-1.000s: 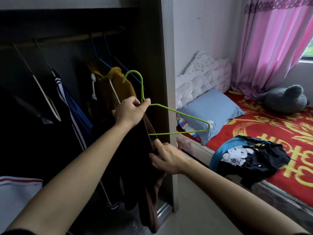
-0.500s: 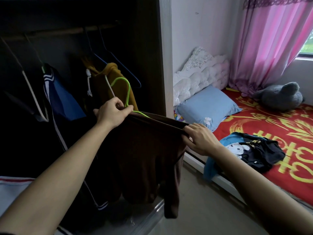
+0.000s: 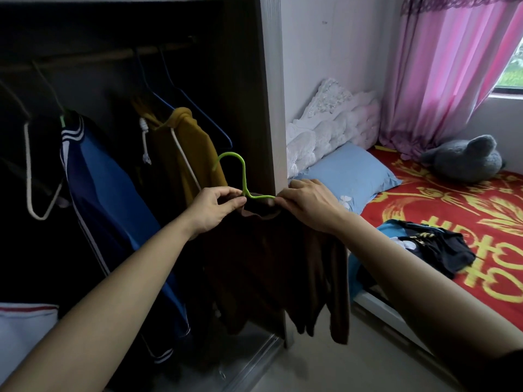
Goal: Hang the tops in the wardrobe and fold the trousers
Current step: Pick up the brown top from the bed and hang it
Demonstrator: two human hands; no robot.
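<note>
Brown top (image 3: 268, 250), one, on one green hanger (image 3: 243, 179)

**Brown top held on a hanger, centre frame**

The left hand (image 3: 216, 209) and right hand (image 3: 308, 203) pinch the collar of a brown top (image 3: 271, 264) draped on a green hanger (image 3: 242, 171). At left, a mustard hoodie (image 3: 192, 145) and a blue jacket (image 3: 113, 199) hang in the wardrobe (image 3: 243, 80).

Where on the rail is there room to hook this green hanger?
Widest: bare rail between the hanger of the blue jacket and the two blue wire hangers. A shorter stretch between those and the wardrobe side panel. Crowded at the mustard hoodie and far left by the white hanger. Left hand and right hand pinch the brown top's collar.
</note>
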